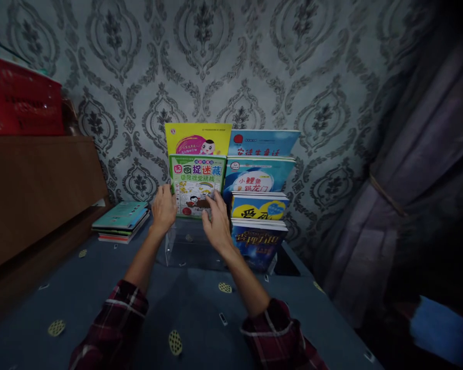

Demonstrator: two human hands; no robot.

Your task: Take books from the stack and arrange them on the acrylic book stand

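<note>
A green picture book (pixel 198 177) stands upright in a clear plastic holder (pixel 195 244), in front of a taller yellow book (pixel 198 134). My left hand (pixel 164 209) is closed at the green book's left edge, its fingers bent around that side. With fingers apart, my right hand (pixel 217 221) lies against the lower right of the cover. To the right, more books rise in steps: a light blue one (pixel 264 143), a blue one with a fish title (pixel 262 174), a yellow and blue one (pixel 258 206) and a dark blue one (pixel 258 246) at the front.
A small stack of books (pixel 123 218) lies flat on the blue patterned tablecloth (pixel 139 318) at left. Beyond it, a red bin (pixel 23 97) sits on a brown cabinet (pixel 42 190). A tied curtain (pixel 386 190) hangs at right, and patterned wallpaper (pixel 235 61) covers the wall behind.
</note>
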